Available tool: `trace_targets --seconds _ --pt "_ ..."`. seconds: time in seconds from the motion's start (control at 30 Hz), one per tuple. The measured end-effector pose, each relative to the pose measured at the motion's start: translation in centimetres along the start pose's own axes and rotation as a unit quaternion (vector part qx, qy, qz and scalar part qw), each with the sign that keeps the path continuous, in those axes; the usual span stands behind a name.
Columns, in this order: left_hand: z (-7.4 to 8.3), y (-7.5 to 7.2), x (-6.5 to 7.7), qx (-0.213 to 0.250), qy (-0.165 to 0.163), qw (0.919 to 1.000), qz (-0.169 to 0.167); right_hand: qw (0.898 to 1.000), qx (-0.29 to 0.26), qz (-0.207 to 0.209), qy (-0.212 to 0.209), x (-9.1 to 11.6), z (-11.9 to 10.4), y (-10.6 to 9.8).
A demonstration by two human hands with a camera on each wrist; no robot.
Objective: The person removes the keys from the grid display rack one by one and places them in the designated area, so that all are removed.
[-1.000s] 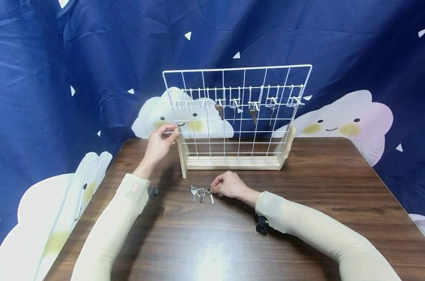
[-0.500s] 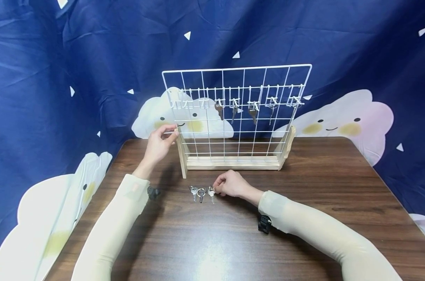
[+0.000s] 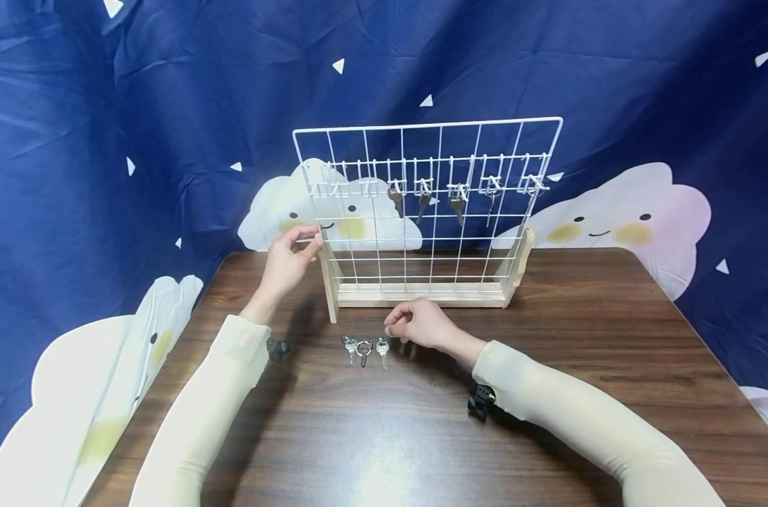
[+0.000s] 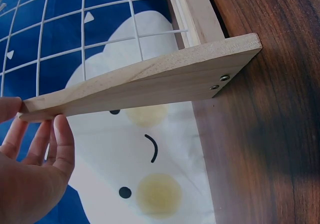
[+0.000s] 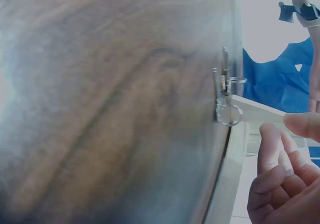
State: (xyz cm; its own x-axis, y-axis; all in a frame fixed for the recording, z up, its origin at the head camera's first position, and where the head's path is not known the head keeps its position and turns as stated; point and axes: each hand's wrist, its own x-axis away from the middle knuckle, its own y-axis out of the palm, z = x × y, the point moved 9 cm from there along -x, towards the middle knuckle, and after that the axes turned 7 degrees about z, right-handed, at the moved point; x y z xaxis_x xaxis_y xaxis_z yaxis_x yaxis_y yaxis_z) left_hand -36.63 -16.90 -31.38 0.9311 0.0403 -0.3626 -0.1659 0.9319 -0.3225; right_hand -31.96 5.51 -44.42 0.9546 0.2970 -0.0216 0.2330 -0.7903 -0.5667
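"What's around those three keys [image 3: 363, 358] on the table [image 3: 333, 436]?"
"A wire rack [image 3: 433, 238] close behind them, at least four hanging keys [image 3: 457, 204] on it, blue curtain [image 3: 200, 84] beyond."
"And the hands?"
"The left hand [image 3: 287, 259] pinches the rack's wooden upright [image 4: 145, 86]; the right hand [image 3: 422, 324], loosely curled, thumb apart, hovers by the rightmost key [image 3: 382, 349]."

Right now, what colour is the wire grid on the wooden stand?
White; the wire grid shows best in the head view.

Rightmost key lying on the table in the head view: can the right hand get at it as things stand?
Most likely yes: the right hand is close beside the rightmost key, holds nothing that shows, and nothing visible stands between them.
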Motion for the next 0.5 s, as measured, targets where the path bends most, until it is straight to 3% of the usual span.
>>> trace_targets --seconds 0.5 --pt "0.1 -0.1 0.1 0.001 0.013 0.9999 0.005 0.998 -0.053 0.033 -0.031 -0.1 -2.4 -2.2"
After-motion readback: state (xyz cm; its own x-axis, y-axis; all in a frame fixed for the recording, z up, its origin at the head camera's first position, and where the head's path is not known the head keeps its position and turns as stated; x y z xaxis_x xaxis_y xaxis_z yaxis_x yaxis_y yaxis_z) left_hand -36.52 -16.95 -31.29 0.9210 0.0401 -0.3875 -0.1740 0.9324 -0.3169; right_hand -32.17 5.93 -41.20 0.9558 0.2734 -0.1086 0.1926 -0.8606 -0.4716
